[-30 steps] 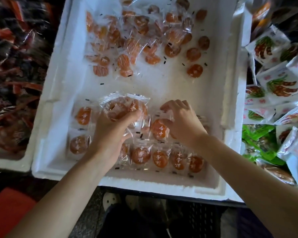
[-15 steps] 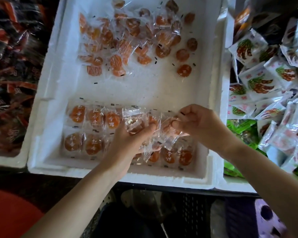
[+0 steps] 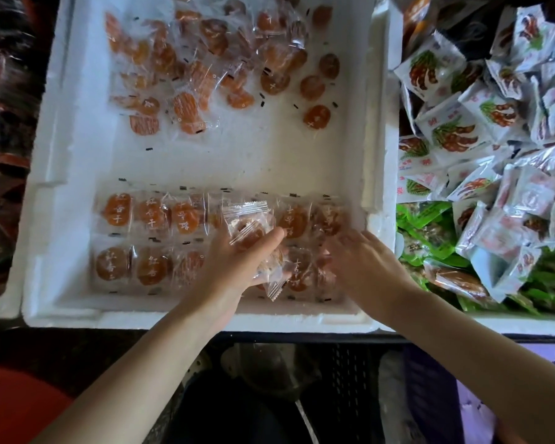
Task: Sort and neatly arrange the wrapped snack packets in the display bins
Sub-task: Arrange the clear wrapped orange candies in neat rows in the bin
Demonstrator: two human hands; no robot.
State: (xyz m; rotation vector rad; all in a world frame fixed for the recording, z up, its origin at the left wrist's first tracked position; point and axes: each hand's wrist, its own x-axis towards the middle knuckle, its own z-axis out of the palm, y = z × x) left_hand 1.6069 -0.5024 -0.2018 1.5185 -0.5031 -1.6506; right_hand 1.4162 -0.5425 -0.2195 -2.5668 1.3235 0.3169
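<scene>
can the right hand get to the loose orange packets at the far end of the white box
Probably yes: the right hand holds nothing, and only bare box floor lies between it and the loose packets.

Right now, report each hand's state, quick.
Left hand: holding a few clear packets.
Right hand: open, blurred, fingers over the arranged packets.

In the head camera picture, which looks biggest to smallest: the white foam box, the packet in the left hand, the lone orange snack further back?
1. white foam box
2. clear packet in the left hand
3. lone orange snack; it lies farther away, so that gap is unsure.
</scene>
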